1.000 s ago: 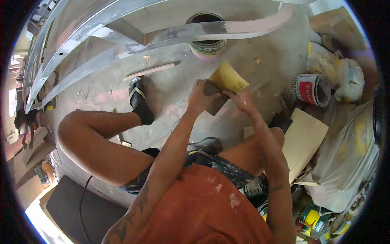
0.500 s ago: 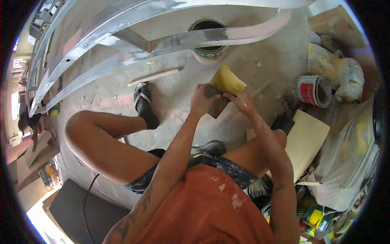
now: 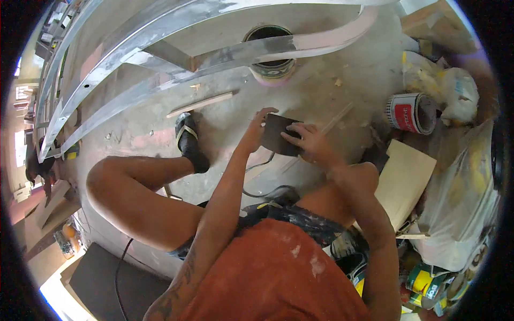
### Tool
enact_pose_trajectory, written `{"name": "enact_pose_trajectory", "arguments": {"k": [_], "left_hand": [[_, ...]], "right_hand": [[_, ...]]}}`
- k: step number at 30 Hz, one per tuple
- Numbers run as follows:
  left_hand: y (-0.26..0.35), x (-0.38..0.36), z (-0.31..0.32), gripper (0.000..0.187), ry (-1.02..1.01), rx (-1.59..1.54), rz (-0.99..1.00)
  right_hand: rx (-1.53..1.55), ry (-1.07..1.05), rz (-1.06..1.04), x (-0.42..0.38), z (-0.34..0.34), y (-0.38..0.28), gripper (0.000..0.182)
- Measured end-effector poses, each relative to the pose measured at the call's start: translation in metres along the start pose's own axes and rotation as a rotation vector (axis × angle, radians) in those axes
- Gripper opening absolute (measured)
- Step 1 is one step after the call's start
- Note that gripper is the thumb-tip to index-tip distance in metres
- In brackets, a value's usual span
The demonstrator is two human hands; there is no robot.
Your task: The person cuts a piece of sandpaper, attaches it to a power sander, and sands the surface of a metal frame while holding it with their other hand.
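A sheet of sandpaper [image 3: 277, 135] is held up between my hands above the concrete floor, its dark grit face turned up and its yellow back out of sight. My left hand [image 3: 256, 130] grips the left edge, the thumb side partly hidden. From the right, my right hand [image 3: 314, 141] lies over the edge of the sheet with its fingers on the dark face; what its thumb does underneath cannot be made out. Beyond my hands runs a curved frame [image 3: 214, 63], grey and white with patchy filler or paint.
An open bucket [image 3: 273, 70] stands behind the frame's lower rail. A wooden stick [image 3: 201, 104] lies on the floor. On my right are a tipped can with a red label [image 3: 409, 113], a pale board [image 3: 405, 182] and a plastic bag [image 3: 452, 214]. A dark cable [image 3: 119, 273] runs at lower left.
The sandpaper has been turned or folded over: its yellow back showed before, and now the dark face does. My right hand has shifted onto the sheet's top face.
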State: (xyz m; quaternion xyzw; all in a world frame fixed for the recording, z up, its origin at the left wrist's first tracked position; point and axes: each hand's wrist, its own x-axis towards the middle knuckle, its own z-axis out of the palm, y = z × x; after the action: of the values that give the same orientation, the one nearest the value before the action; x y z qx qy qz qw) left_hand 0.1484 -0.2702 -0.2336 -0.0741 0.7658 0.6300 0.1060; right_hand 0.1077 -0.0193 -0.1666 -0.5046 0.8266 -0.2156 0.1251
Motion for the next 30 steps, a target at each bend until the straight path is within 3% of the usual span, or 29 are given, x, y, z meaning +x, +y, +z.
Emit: {"name": "enact_pose_trajectory", "arguments": {"k": [1, 3, 5, 6, 8, 9, 11, 12, 14, 17, 21, 24, 30], "left_hand": [[-0.011, 0.000, -0.003, 0.039, -0.018, -0.135, -0.042], [-0.027, -0.007, -0.009, 0.037, -0.038, -0.261, -0.100], [-0.035, -0.012, -0.019, 0.040, -0.082, -0.612, -0.255], [-0.029, -0.011, -0.025, 0.040, -0.088, -0.603, -0.250], [-0.012, -0.008, -0.035, 0.044, -0.136, 0.208, 0.070], [0.002, -0.011, -0.038, 0.044, -0.141, 0.212, 0.078], [0.022, -0.014, -0.045, 0.056, -0.230, 0.662, 0.427], [0.023, -0.007, -0.048, 0.056, -0.233, 0.669, 0.435], [0.025, 0.004, -0.052, 0.073, -0.428, 0.916, 0.581], [0.019, 0.018, -0.052, 0.086, -0.503, 0.866, 0.603], [0.047, 0.011, -0.036, 0.087, -0.441, 0.907, 0.576], [0.030, 0.038, -0.038, 0.084, -0.407, 0.975, 0.637], [0.035, 0.071, -0.043, 0.070, -0.545, 0.897, 0.693]], "right_hand": [[-0.141, 0.028, -0.002, -0.001, 0.005, -0.012, 0.066], [-0.141, 0.089, 0.029, -0.003, 0.029, -0.019, 0.071], [-0.153, 0.158, 0.059, -0.006, 0.051, -0.019, 0.076], [-0.162, 0.154, 0.041, -0.008, 0.057, -0.013, 0.076], [-0.183, 0.160, 0.029, -0.010, 0.062, 0.003, 0.077], [-0.196, 0.149, 0.012, -0.011, 0.062, 0.009, 0.078], [-0.216, 0.149, -0.002, -0.009, 0.054, 0.018, 0.078], [-0.181, 0.065, 0.001, -0.009, 0.046, 0.021, 0.079], [-0.147, -0.014, 0.007, -0.008, 0.038, 0.025, 0.080], [-0.157, -0.028, -0.039, -0.003, 0.033, 0.035, 0.079], [-0.040, 0.056, 0.004, -0.002, 0.040, 0.037, 0.086], [-0.011, 0.078, 0.065, 0.010, 0.032, 0.041, 0.086], [0.097, 0.171, 0.154, 0.020, 0.033, 0.054, 0.078]]}}
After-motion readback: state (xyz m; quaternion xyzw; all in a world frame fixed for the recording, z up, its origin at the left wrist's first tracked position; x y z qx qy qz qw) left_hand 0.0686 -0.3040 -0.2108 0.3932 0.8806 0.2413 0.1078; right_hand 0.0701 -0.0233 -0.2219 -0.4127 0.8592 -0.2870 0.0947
